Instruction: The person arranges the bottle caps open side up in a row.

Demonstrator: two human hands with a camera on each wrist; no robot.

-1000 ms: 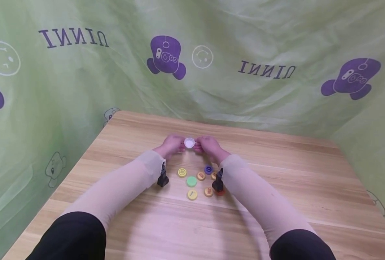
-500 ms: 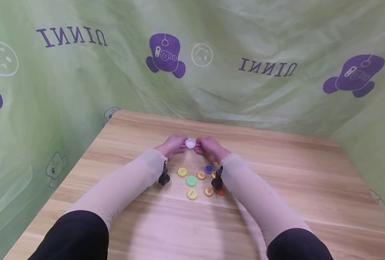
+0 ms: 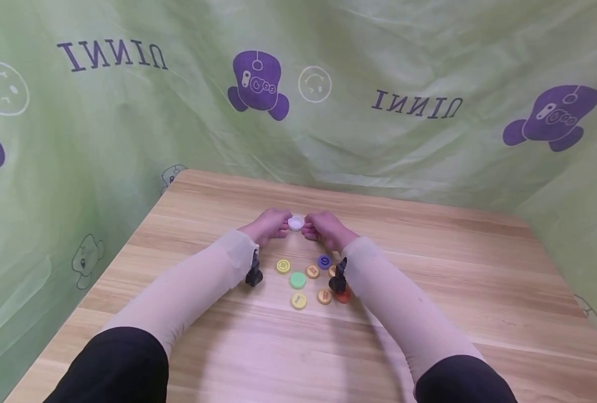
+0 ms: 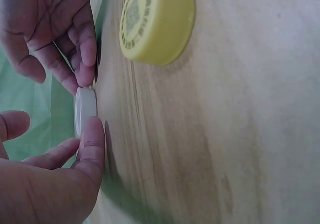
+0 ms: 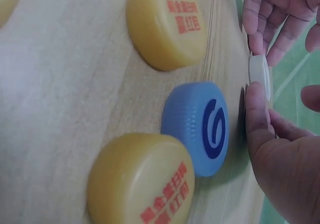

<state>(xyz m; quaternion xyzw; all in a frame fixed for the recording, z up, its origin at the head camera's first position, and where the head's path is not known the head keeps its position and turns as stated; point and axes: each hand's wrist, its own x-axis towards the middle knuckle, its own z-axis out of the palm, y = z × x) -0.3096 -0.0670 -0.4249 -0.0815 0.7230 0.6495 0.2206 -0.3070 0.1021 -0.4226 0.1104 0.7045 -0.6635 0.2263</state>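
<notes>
A small white bottle cap (image 3: 296, 223), hollow side up, sits between my two hands near the far part of the table. My left hand (image 3: 269, 225) has its fingertips at the cap's left side. Fingers of my right hand (image 3: 324, 226) meet the right side. In the left wrist view the white cap (image 4: 86, 113) is low over the wood, and the thumb of the far hand stands apart from it. The right wrist view likewise shows the white cap (image 5: 259, 73) between both sets of fingertips. Whether it touches the table cannot be made out.
Nearer the body lie several loose caps: a yellow one (image 3: 283, 266), a green one (image 3: 297, 280), a blue one (image 3: 324, 261), an orange-yellow one (image 3: 324, 296) and a red one (image 3: 343, 296). The right wrist's black camera (image 3: 337, 283) hangs over part of this group. A green printed cloth (image 3: 197, 112) stands behind the table.
The white cap has shifted slightly right and tipped flatter, its hollow side turned more upward. Both hands stay close to the same place, and the loose caps have not moved.
</notes>
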